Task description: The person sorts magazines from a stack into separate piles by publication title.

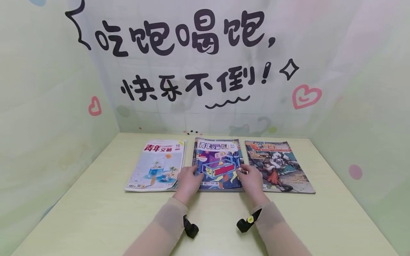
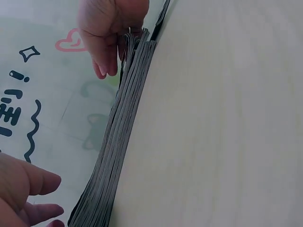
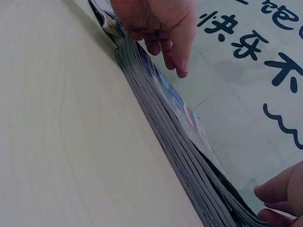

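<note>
A stack of magazines (image 1: 220, 164), topped by a purple-and-blue cover, lies between my two hands in the head view. My left hand (image 1: 189, 179) is at its left edge, and my right hand (image 1: 252, 177) is at its right edge, both thumbs toward the cover. Grey page edges of the stack (image 2: 124, 123) face the left wrist view, where the fingers of the right hand (image 2: 113, 23) extend along its far end. From the right wrist, the left hand (image 3: 158, 21) shows straight fingers beside the stack (image 3: 165, 127). Parts of both hands are hidden by the magazines.
To the left lies a magazine pile with a white-and-blue cover (image 1: 158, 167). On the right is another magazine (image 1: 278, 167) with a red-dressed figure. Behind the pale wooden table (image 1: 217, 224) rises a printed backdrop (image 1: 198, 117); side panels flank it.
</note>
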Demonstrator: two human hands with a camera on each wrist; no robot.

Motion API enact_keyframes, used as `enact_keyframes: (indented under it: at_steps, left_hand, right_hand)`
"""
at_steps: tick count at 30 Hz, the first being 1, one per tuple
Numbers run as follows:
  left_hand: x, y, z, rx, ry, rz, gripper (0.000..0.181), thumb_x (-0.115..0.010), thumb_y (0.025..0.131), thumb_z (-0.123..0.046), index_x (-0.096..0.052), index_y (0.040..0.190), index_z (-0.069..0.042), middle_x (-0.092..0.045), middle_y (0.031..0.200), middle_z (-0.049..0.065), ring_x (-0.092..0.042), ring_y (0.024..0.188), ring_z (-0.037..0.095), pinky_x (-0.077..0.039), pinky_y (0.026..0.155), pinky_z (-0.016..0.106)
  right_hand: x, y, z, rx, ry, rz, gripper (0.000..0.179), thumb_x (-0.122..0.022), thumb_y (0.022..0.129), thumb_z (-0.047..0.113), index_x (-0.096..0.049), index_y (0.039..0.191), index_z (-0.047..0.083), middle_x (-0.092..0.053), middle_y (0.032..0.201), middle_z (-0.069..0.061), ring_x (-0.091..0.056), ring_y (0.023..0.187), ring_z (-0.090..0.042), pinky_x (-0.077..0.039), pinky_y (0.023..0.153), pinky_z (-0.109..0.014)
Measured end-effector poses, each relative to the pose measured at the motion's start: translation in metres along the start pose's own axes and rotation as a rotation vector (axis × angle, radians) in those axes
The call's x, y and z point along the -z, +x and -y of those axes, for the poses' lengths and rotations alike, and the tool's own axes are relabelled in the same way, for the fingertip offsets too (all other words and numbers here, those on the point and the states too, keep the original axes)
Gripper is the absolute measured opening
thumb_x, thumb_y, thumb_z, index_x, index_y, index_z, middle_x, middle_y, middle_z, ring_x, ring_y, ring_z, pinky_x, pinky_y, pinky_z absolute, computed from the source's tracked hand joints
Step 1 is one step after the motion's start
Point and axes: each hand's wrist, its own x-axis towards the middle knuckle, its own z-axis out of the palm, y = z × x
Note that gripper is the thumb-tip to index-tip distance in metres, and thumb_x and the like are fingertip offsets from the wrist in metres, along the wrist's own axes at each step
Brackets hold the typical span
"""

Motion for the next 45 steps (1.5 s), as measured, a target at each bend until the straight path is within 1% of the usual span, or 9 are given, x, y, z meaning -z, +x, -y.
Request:
enact_keyframes:
  at_steps: [3, 7, 12, 18, 26, 31, 36, 40, 45]
  left_hand:
    - [-0.002, 0.0, 0.003, 0.02, 0.002, -0.006, 0.051, -0.063, 0.09, -0.023, -0.054, 0.134, 0.001, -0.044, 0.132, 0.022, -0.038, 0.118, 0.038, -0.037, 0.098, 0.051]
    - [-0.006, 0.0, 0.008, 0.03, -0.006, 0.003, 0.051, -0.063, 0.09, -0.02, -0.053, 0.134, 0.001, -0.042, 0.133, 0.023, -0.038, 0.118, 0.038, -0.037, 0.098, 0.051]
    - [-0.01, 0.002, 0.014, 0.034, -0.01, -0.011, 0.05, -0.062, 0.09, -0.019, -0.053, 0.135, 0.0, -0.042, 0.133, 0.022, -0.038, 0.118, 0.038, -0.038, 0.097, 0.05]
    - [-0.01, 0.001, 0.013, 0.054, -0.033, -0.022, 0.053, -0.064, 0.088, -0.019, -0.052, 0.136, 0.0, -0.041, 0.134, 0.021, -0.037, 0.119, 0.038, -0.037, 0.098, 0.051]
    - [-0.01, -0.001, 0.011, 0.048, -0.026, -0.032, 0.054, -0.065, 0.088, -0.018, -0.051, 0.136, 0.002, -0.042, 0.133, 0.022, -0.038, 0.118, 0.038, -0.037, 0.097, 0.05]
    - [-0.012, 0.0, 0.011, 0.078, -0.063, -0.034, 0.054, -0.066, 0.087, -0.017, -0.051, 0.135, 0.003, -0.041, 0.133, 0.023, -0.035, 0.121, 0.04, -0.036, 0.099, 0.052]
    - [-0.01, 0.0, 0.009, 0.104, -0.095, -0.025, 0.055, -0.066, 0.086, -0.017, -0.052, 0.135, 0.003, -0.039, 0.136, 0.024, -0.031, 0.126, 0.043, -0.032, 0.103, 0.054]
    - [-0.007, -0.001, 0.006, 0.078, -0.111, -0.019, 0.054, -0.064, 0.086, -0.016, -0.051, 0.135, 0.003, -0.04, 0.136, 0.025, -0.033, 0.127, 0.043, -0.031, 0.105, 0.054]
    - [-0.004, -0.001, 0.002, 0.026, -0.143, 0.006, 0.053, -0.061, 0.089, -0.014, -0.049, 0.136, 0.005, -0.046, 0.137, 0.025, -0.041, 0.128, 0.04, -0.034, 0.107, 0.05]
  right_hand:
    - [-0.002, 0.0, -0.006, -0.003, -0.04, -0.011, 0.046, -0.066, 0.088, 0.02, -0.06, 0.131, 0.005, -0.051, 0.136, -0.021, -0.035, 0.129, -0.041, -0.027, 0.106, -0.056]
    - [-0.006, 0.0, -0.012, -0.025, -0.07, -0.017, 0.049, -0.066, 0.087, 0.02, -0.058, 0.133, 0.005, -0.048, 0.139, -0.024, -0.033, 0.129, -0.045, -0.027, 0.106, -0.058]
    - [-0.011, -0.001, -0.016, -0.038, -0.114, -0.027, 0.052, -0.067, 0.087, 0.025, -0.057, 0.134, 0.006, -0.045, 0.139, -0.024, -0.033, 0.129, -0.046, -0.027, 0.105, -0.059]
    - [-0.014, -0.002, -0.016, -0.067, -0.081, -0.019, 0.056, -0.066, 0.087, 0.027, -0.053, 0.137, 0.006, -0.041, 0.142, -0.022, -0.03, 0.129, -0.044, -0.026, 0.105, -0.059]
    - [-0.013, -0.001, -0.015, -0.1, -0.033, 0.011, 0.056, -0.065, 0.089, 0.028, -0.051, 0.139, 0.006, -0.037, 0.145, -0.019, -0.026, 0.132, -0.041, -0.023, 0.107, -0.058]
    - [-0.013, -0.002, -0.014, -0.108, -0.018, 0.029, 0.055, -0.064, 0.09, 0.028, -0.051, 0.139, 0.006, -0.036, 0.146, -0.018, -0.024, 0.133, -0.041, -0.021, 0.107, -0.058]
    - [-0.012, -0.003, -0.014, -0.111, -0.015, 0.042, 0.055, -0.063, 0.091, 0.027, -0.05, 0.14, 0.005, -0.034, 0.147, -0.019, -0.023, 0.133, -0.042, -0.02, 0.107, -0.059]
    - [-0.012, -0.002, -0.014, -0.108, -0.015, 0.042, 0.054, -0.062, 0.091, 0.027, -0.05, 0.14, 0.006, -0.034, 0.147, -0.019, -0.023, 0.134, -0.041, -0.02, 0.108, -0.058]
    - [-0.012, -0.001, -0.014, -0.106, -0.012, 0.039, 0.055, -0.063, 0.091, 0.027, -0.05, 0.14, 0.006, -0.035, 0.146, -0.018, -0.024, 0.133, -0.041, -0.02, 0.108, -0.057]
